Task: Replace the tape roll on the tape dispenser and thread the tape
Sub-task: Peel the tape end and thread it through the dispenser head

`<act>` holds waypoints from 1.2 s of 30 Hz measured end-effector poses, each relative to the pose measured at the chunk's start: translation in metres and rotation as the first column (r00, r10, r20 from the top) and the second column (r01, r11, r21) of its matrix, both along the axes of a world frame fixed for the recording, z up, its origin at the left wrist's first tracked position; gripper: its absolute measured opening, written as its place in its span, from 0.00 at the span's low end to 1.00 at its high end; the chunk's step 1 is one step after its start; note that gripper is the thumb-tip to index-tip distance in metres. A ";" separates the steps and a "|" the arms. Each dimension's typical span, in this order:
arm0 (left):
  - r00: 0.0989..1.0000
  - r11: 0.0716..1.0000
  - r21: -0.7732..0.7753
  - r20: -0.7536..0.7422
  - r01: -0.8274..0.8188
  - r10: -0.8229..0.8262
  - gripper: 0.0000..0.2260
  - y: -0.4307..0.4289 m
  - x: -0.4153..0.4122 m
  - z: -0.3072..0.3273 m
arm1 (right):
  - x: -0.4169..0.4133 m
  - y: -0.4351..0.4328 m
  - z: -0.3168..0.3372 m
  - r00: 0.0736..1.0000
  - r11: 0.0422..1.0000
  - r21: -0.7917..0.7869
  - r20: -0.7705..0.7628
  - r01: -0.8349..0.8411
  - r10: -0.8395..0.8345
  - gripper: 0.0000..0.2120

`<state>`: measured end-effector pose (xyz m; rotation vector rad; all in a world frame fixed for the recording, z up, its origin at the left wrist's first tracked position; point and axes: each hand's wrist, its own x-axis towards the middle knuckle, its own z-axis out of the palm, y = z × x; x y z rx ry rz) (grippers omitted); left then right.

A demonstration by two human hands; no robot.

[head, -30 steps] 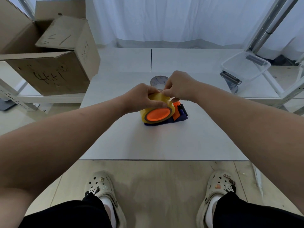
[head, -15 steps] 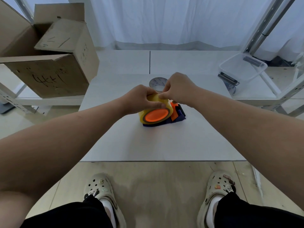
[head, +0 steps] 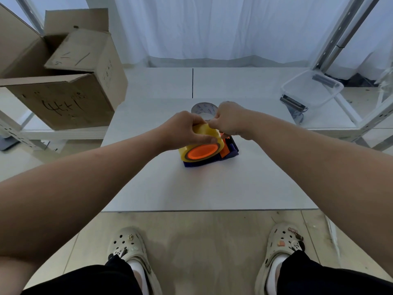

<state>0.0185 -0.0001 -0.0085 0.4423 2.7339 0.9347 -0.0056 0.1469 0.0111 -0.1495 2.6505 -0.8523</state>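
Observation:
A yellow tape roll (head: pixel 205 133) sits on the orange hub (head: pixel 201 151) of a dark blue tape dispenser (head: pixel 230 151) lying on its side on the white table (head: pixel 191 188). My left hand (head: pixel 182 129) grips the top of the roll, thumb on its front edge. My right hand (head: pixel 228 119) pinches at the roll's upper right surface with fingertips; whether it holds a loose tape end is hidden. A grey used tape roll (head: pixel 203 110) lies flat just behind both hands.
Open cardboard boxes (head: pixel 63 81) stand on a shelf at the back left. A clear plastic bin (head: pixel 311 90) sits at the back right beside metal shelf posts. The table's near edge runs above my feet.
Both hands stay on the yellow roll with only small finger shifts; my right fingertips have moved slightly along the roll's top. The dispenser has not moved.

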 end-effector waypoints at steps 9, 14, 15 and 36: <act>0.997 0.999 0.048 0.073 0.014 -0.018 0.26 -0.003 -0.004 -0.007 | -0.001 0.025 -0.005 0.990 0.923 -0.363 0.098 0.131 -0.102 0.04; 0.990 0.996 0.084 0.137 0.011 -0.022 0.28 -0.004 -0.006 -0.007 | 0.002 0.020 -0.002 0.983 0.983 -0.128 -0.143 -0.134 0.116 0.08; 0.990 0.997 0.079 0.138 0.011 -0.022 0.28 -0.004 -0.006 -0.008 | 0.003 0.019 -0.001 0.974 0.984 -0.066 -0.170 -0.166 0.153 0.09; 0.984 0.989 0.145 0.179 -0.013 -0.013 0.24 -0.010 -0.010 -0.010 | -0.001 0.027 -0.004 0.909 0.940 0.069 -0.241 -0.333 0.340 0.06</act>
